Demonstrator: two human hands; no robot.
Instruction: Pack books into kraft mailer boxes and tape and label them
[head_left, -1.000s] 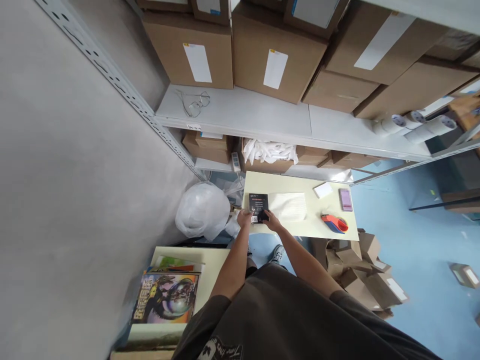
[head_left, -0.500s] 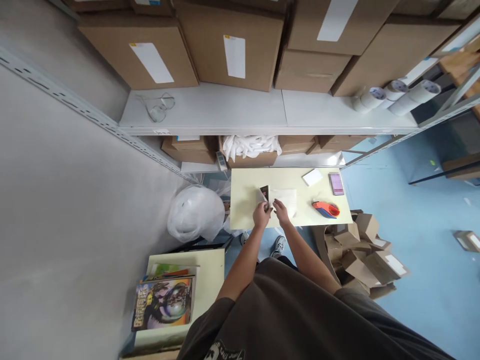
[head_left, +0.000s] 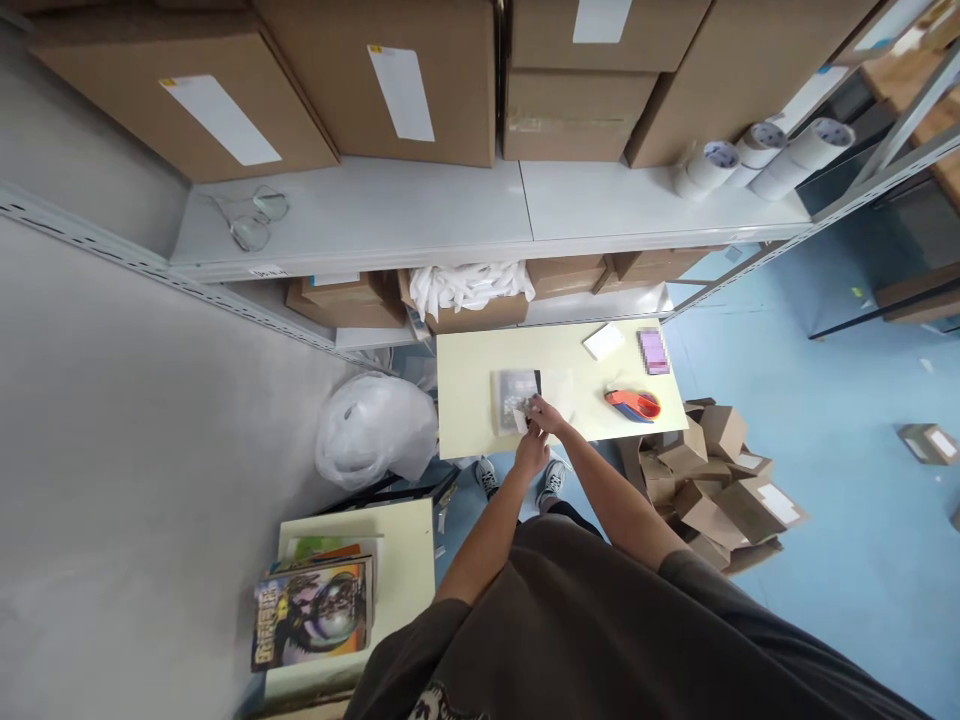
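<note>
A flat, book-like item [head_left: 517, 388] with a dark strip along its right edge lies on the pale yellow table [head_left: 469, 360], under a translucent wrap. A thin whitish sheet [head_left: 557, 388] of the wrap spreads to its right. My right hand [head_left: 546, 415] is closed over the item's lower right corner, its fingers pinching the wrap there. Just below, at the front edge of the table, my left hand [head_left: 532, 450] is closed against the same corner, and what its fingers grip is hidden. The two hands touch or nearly touch.
A red and blue tape dispenser [head_left: 634, 404], a white box [head_left: 604, 341] and a purple pack [head_left: 654, 352] lie right on the table. Folded cartons [head_left: 724, 490] pile beyond it. A white plastic bag [head_left: 375, 428] stands left, magazines [head_left: 315, 615] lower left. Shelving [head_left: 420, 215] rises behind.
The item, raised partly open in my left hand before, now lies flat under the wrap. My right hand has moved left onto its corner, and my left hand has dropped toward the table edge.
</note>
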